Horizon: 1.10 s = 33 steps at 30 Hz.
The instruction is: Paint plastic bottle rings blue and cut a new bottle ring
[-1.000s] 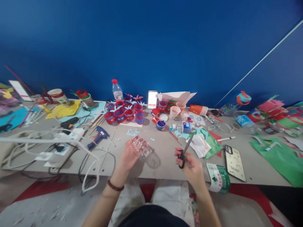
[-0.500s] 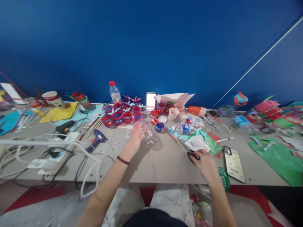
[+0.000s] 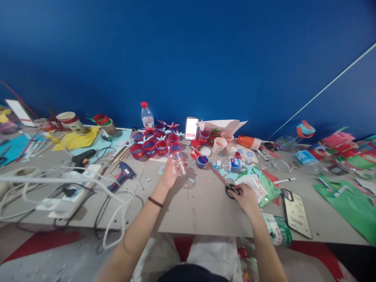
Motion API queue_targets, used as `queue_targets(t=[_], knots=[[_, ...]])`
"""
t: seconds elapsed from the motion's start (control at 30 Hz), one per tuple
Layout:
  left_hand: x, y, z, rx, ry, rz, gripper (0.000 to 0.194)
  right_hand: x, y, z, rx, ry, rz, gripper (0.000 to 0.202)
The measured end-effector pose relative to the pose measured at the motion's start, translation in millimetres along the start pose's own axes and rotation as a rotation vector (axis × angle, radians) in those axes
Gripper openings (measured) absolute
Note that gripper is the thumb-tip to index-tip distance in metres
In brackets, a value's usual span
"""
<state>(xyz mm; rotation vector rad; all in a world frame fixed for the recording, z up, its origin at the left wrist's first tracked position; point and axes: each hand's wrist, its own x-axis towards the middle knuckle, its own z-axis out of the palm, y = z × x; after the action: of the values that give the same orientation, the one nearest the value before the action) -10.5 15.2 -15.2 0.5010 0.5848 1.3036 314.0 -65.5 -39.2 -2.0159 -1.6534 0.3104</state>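
My left hand (image 3: 167,175) is closed around a clear plastic bottle piece (image 3: 180,166), held tilted above the table. Its far end overlaps the row of red and blue cups in view. My right hand (image 3: 247,199) grips the black handles of a pair of scissors (image 3: 228,192), low over the tabletop with the blades pointing away to the left. A paintbrush (image 3: 216,172) with a red handle lies just beyond the scissors. Right beside my right hand is a white packet (image 3: 255,186) on green sheets.
Small red and blue cups with eyes and paper leaves (image 3: 149,148) stand at the back. On the left are a blue glue gun (image 3: 125,174), a power strip (image 3: 75,196) and looping white cables. A labelled bottle (image 3: 233,164), blue paint pot (image 3: 202,161) and phone (image 3: 297,213) lie to the right.
The scissors in my right hand have shifted left and slightly away from me. The bottle piece has turned more upright in my left hand. The whole view has shifted slightly.
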Motion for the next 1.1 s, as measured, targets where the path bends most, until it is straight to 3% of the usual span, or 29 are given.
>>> queue_targets(t=[0.1,0.23,0.5,0.73,1.1], knots=[[1.4,1.7,-0.6,-0.013,0.031,-0.058,0.042,2.4,-1.5,-8.3,0.026,0.0,-0.022,0.03],[-0.6,3.8,2.1,0.028,0.062,-0.09,0.038,16.4,-18.6,-14.7,0.005,0.103,-0.118,0.03],[-5.3,6.1,1.7,0.022,0.074,-0.06,0.043,64.9,-92.1,6.6,0.012,-0.091,-0.432,0.021],[-2.5,5.3,5.6,0.037,0.19,-0.039,0.044,72.5,-130.4,10.6,-0.175,-0.185,-0.362,0.023],[-2.2,7.3,10.6,0.063,0.208,-0.07,0.046,73.7,-127.1,16.3,-0.142,-0.272,-0.298,0.034]])
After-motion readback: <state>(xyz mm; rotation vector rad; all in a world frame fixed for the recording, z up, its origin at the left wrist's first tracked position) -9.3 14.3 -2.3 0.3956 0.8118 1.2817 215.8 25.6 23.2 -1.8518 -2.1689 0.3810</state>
